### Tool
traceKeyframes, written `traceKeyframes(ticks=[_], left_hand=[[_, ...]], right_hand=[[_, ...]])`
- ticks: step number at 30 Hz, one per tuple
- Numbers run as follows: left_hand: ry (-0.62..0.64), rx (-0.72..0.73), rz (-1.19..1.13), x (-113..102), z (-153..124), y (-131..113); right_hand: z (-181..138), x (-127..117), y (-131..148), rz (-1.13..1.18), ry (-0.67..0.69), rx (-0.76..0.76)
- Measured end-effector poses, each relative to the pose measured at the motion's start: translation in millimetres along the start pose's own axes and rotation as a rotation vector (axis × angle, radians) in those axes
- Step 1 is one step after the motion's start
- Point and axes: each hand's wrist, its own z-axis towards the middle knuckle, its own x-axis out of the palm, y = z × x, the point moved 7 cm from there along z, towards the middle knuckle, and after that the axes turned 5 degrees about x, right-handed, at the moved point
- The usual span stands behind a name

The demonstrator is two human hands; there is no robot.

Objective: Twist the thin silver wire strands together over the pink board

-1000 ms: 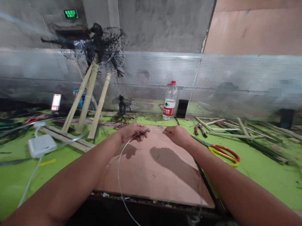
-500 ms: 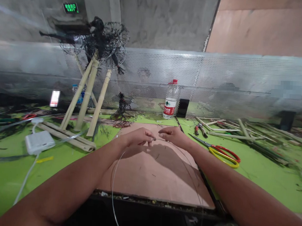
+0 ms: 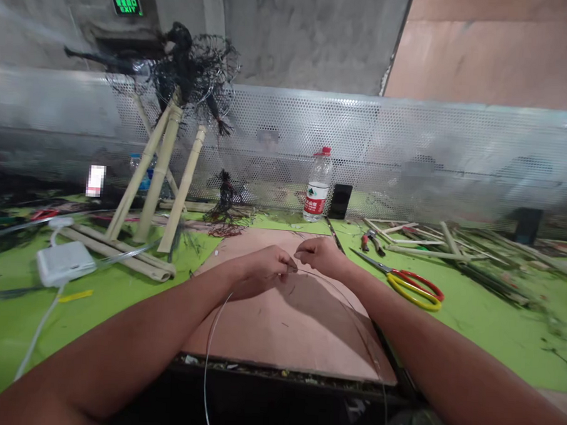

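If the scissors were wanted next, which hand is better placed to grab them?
Probably the right hand: the scissors lie on its side, close by. The left hand is farther off, pinching a thin strand.

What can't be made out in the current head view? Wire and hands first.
All head view:
Wire, lowest part: cut off by the bottom edge.
Wire at the left hand: covered by its fingers; can't tell whether an end is there.
Right hand, contact with the wire: fingertips too small and blurred.
Blue-capped bottle: partly hidden by bamboo poles.
Bright patch at far left: pixelated, content unreadable.
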Motion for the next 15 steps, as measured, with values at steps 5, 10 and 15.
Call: traceKeyframes(ticks=[5,10,15], left_hand=[[-0.041,0.011,0.006,0.8,2.5,-4.0],[-0.112,-0.006,0.026,-5.6,4.2,-8.1],[-0.211,0.058,0.075,-19.6,0.0,-14.8]], right_hand=[[-1.3,3.1,-1.8,0.055,0.021,0.112],[-6.0,1.4,20.1,-0.155,-0.056,-0.142],[-12.6,12.6,36.4,-0.327,0.022,-0.355]])
